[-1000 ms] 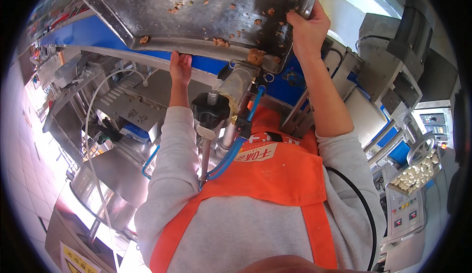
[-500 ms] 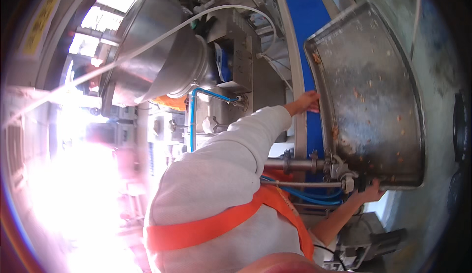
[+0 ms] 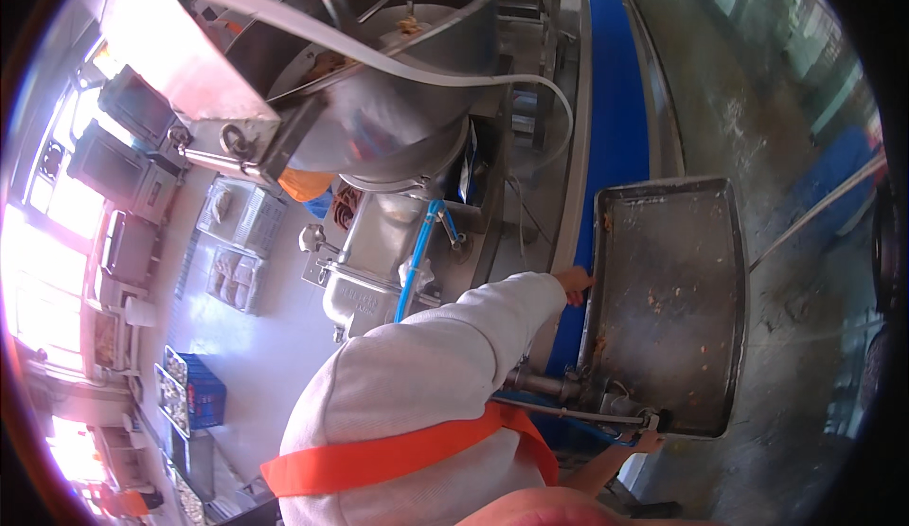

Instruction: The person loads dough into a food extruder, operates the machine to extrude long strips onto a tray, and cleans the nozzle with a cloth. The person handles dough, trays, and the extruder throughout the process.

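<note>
A shallow rectangular metal tray point(image 3: 670, 313) with a raised rim lies at the right, beside and partly over a blue conveyor belt point(image 3: 617, 81). Small orange-brown food scraps are scattered on its bottom. My left hand point(image 3: 575, 283), in a white sleeve, is at the tray's left rim, its fingers bent against the edge. At the tray's near edge is my right hand point(image 3: 649, 442), closed around the rim close to a metal rod point(image 3: 568, 412). Its fingertips are partly hidden.
A large steel mixing bowl point(image 3: 417, 81) with food remains stands at the upper left. A white hose point(image 3: 454, 79) crosses before it. Blue tubing point(image 3: 417, 261) runs by the machine housing point(image 3: 365, 294). Crates point(image 3: 237, 242) and a blue basket point(image 3: 194, 389) lie farther left.
My view has swung, so more of the bowl and the room at left shows. My left hand's fingers, stretched out before, are now bent at the tray's rim. My right hand stays at the near edge.
</note>
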Demonstrator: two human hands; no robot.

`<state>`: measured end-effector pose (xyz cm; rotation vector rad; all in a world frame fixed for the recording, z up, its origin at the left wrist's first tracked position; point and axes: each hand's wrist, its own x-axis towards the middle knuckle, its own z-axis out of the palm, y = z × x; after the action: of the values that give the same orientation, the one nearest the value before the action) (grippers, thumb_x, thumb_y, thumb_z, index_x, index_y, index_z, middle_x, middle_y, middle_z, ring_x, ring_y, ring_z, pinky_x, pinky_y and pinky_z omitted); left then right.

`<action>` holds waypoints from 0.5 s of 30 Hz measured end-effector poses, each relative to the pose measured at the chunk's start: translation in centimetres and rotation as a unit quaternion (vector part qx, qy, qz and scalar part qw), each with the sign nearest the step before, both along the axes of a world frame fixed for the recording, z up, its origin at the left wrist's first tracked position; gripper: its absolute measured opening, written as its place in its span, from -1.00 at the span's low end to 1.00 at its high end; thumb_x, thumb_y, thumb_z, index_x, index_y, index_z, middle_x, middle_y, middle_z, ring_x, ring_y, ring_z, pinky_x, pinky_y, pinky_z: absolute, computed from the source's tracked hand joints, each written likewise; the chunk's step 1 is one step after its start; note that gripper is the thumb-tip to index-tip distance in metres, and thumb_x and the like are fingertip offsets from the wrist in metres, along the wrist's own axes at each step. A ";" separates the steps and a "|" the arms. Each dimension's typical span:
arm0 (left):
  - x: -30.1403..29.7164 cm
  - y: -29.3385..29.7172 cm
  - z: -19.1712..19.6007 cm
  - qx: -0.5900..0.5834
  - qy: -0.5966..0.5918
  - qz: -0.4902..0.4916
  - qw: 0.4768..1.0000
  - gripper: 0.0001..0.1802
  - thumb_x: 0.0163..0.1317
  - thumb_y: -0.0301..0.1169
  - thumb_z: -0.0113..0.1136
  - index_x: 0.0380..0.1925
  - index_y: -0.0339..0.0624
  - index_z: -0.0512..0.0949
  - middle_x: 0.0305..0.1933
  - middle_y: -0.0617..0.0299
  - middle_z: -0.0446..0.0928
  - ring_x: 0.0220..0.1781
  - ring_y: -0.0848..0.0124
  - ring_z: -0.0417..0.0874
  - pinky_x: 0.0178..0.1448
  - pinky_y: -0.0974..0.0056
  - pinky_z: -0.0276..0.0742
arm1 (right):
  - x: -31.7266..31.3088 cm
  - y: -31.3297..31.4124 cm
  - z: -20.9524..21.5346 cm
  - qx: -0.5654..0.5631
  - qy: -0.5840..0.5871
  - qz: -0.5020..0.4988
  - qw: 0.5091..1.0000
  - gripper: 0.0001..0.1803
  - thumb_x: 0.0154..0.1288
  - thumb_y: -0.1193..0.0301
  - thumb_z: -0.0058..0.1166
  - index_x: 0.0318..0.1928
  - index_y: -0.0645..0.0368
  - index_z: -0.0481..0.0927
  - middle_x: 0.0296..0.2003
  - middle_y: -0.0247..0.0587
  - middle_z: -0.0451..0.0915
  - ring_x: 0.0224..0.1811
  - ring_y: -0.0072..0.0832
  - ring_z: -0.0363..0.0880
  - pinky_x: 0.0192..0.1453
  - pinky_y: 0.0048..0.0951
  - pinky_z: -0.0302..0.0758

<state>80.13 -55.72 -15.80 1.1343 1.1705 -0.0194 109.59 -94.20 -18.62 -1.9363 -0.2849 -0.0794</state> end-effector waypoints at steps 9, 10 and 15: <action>-0.6 0.8 -1.8 0.342 0.066 -0.294 0.890 -0.65 0.24 -0.30 0.08 -0.51 -0.36 0.67 -0.40 -0.08 0.67 -0.47 0.14 0.71 -0.32 0.09 0.64 | 2.1 1.5 -1.7 0.143 0.091 -0.052 0.984 -0.67 0.21 0.27 0.18 -0.38 0.35 0.53 -0.45 -0.02 0.56 -0.50 -0.22 0.47 -0.39 -0.06 0.48; -1.5 1.1 -3.3 0.428 0.102 -0.389 0.810 -0.71 0.21 -0.36 0.08 -0.51 -0.33 0.68 -0.39 -0.08 0.67 -0.45 0.15 0.71 -0.32 0.10 0.64 | 1.2 2.8 -1.0 0.101 0.099 -0.048 0.989 -0.74 0.19 0.33 0.16 -0.42 0.32 0.53 -0.45 0.02 0.55 -0.50 -0.20 0.44 -0.38 -0.03 0.46; -0.8 -2.6 0.8 0.165 0.084 -0.113 0.976 -0.80 0.11 -0.48 0.08 -0.54 -0.27 0.69 -0.40 -0.07 0.65 -0.42 0.14 0.70 -0.37 0.08 0.60 | -4.4 3.5 8.0 0.106 0.120 -0.107 0.981 -0.74 0.26 0.34 0.06 -0.27 0.35 0.55 -0.38 0.01 0.59 -0.45 -0.21 0.53 -0.33 -0.05 0.54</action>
<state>79.29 -58.29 -14.99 1.5809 1.2170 -0.1003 105.18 -90.73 -10.57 -1.7368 0.0899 -0.0151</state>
